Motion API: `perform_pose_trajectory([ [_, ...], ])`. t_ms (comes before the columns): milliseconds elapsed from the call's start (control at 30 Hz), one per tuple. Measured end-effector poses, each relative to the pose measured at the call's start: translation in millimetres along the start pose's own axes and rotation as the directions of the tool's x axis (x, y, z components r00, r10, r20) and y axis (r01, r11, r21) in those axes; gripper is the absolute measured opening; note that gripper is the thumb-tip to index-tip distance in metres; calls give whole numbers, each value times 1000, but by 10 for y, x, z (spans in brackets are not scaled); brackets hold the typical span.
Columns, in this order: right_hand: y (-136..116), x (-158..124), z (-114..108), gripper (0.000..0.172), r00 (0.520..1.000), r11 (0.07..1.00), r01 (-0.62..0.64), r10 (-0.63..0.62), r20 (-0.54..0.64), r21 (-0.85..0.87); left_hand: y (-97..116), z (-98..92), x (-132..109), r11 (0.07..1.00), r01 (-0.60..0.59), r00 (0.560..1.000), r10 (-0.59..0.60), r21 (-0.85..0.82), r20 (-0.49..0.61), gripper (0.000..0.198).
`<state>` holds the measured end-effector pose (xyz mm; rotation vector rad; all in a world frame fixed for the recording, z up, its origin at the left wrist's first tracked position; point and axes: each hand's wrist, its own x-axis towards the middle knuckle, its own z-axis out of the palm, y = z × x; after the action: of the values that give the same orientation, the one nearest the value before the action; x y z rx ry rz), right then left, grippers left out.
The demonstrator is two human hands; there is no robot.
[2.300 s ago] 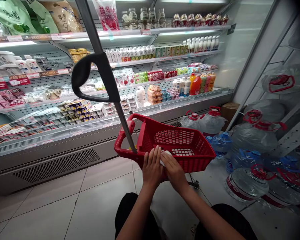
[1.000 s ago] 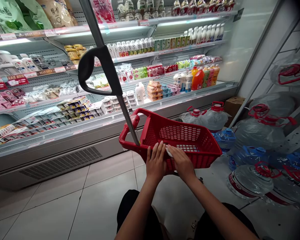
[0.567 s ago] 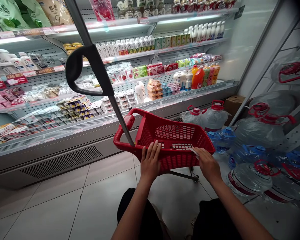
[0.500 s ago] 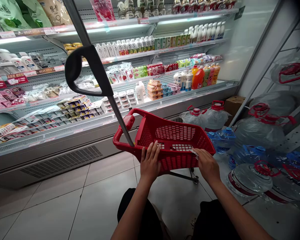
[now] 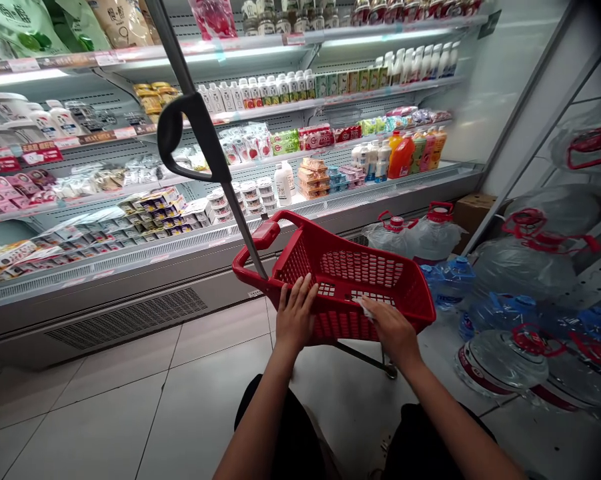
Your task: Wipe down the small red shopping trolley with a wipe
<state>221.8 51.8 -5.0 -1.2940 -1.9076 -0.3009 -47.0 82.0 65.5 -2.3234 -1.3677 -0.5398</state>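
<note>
A red plastic shopping basket on wheels [image 5: 380,270] stands on the tiled floor in front of me. Its long grey pull rod with a black handle [image 5: 190,137] rises up to the left. My left hand [image 5: 294,313] grips the basket's near rim, fingers curled over the edge. My right hand [image 5: 390,328] presses a small white cloth [image 5: 366,308] against the same rim, a little to the right. The basket looks empty inside.
An open refrigerated case [image 5: 130,273] with shelves of dairy packs, bottles and juice [image 5: 403,157] fills the back. Several large water jugs with red caps [image 5: 500,360] lie on the floor at right, beside a cardboard box [image 5: 473,207]. My knees show below.
My right hand with the cloth slid right along the rim away from my left hand, then came part of the way back. The basket shifted slightly.
</note>
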Motion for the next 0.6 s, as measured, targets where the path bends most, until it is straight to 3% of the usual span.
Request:
perform_pose_trajectory([
  [133,144,-151,-135,63,1000,995,-28,29,8,-100,148,90,52,999,35,999,-36,-29,-9,83],
  [267,-162,54,73,65,1000,995,16,-15,9,-98,379,208,81,999,17,1000,-16,-50,13,83],
  [400,-399,270,297,69,995,992,96,-96,1,-85,418,251,102,999,16,999,-15,-37,29,84],
  [500,-314,232,247,70,992,988,124,-123,10,-89,344,231,103,999,-2,999,3,-40,40,87],
  [600,-43,8,16,70,995,988,99,-98,16,-120,276,195,92,998,-4,999,7,-57,51,87],
])
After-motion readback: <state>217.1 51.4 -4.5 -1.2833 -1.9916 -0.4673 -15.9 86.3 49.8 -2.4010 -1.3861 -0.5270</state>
